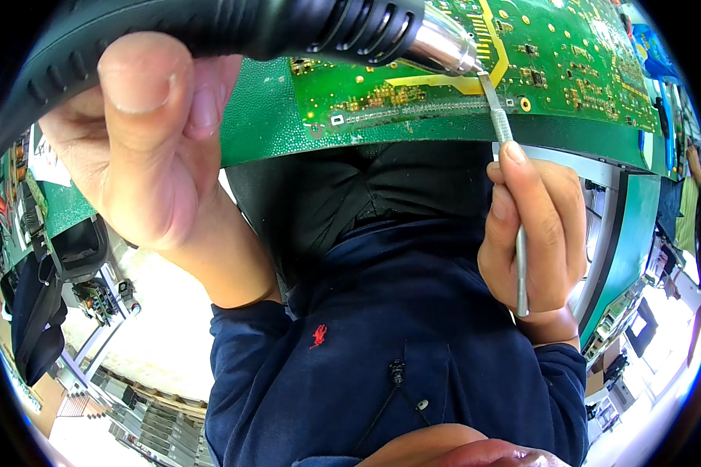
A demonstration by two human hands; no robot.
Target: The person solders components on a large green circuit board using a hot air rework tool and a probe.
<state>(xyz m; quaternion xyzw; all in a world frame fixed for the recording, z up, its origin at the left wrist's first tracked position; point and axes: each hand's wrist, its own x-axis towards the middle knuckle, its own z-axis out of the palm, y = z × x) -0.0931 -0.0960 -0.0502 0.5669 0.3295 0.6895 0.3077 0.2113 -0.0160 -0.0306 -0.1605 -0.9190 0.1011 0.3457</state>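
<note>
My left hand (144, 136) is closed around the black handle of a hot air gun (311, 29), which crosses the top of the view. Its silver nozzle (444, 43) points right and down at a green circuit board (576, 66) with gold traces and small parts. Between the fingers and thumb of my right hand (539, 229) is a slim metal scraper (500, 117) with a knurled grip. The scraper's flat tip meets the board by a yellow strip, right beside the nozzle's mouth. What lies directly under the tip is too small to make out.
The board lies on a green work surface (261, 117), whose near edge runs just above my lap. Another green bench with tools stands at the left, near a black chair (39, 319). Racks (156, 432) sit low at the left; blue items (653, 58) hang at the far right.
</note>
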